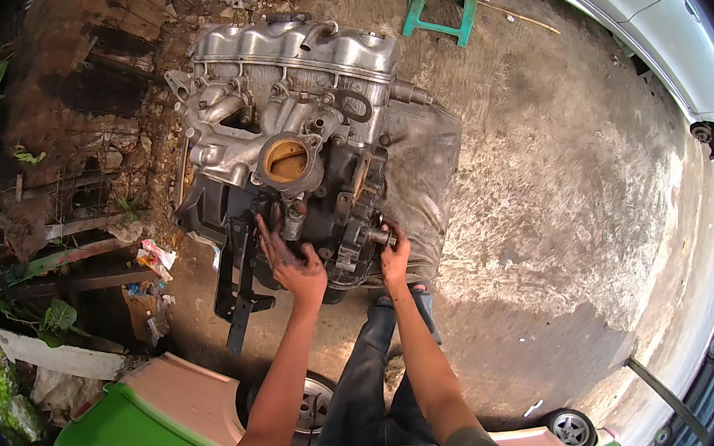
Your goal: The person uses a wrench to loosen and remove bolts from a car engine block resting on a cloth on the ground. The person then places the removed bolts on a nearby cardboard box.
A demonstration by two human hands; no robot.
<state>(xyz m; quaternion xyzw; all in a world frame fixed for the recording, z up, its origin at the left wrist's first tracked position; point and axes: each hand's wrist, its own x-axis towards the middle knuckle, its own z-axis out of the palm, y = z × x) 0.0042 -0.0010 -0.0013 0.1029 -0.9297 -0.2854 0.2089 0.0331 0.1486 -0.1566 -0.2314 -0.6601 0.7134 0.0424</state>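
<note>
A silver engine (297, 51) with a round intake opening (289, 161) sits on a dark, greasy sheet (423, 160). My left hand (295, 264) rests against the engine's dark lower part, beside a black metal bracket (240, 298), its fingers apart and smudged with grease. On the engine's right side, my right hand (395, 253) has its fingers closed round a small cylindrical metal piece (381, 236) next to a dark housing (349, 248). The tips of both hands' fingers are partly hidden among the engine parts.
A green stool (440, 14) stands behind the engine. A white car (671, 47) is at the upper right and a green and pink car body (128, 417) along the bottom. Broken boards (76, 80), litter and plants line the left. Concrete ground (551, 200) spreads right.
</note>
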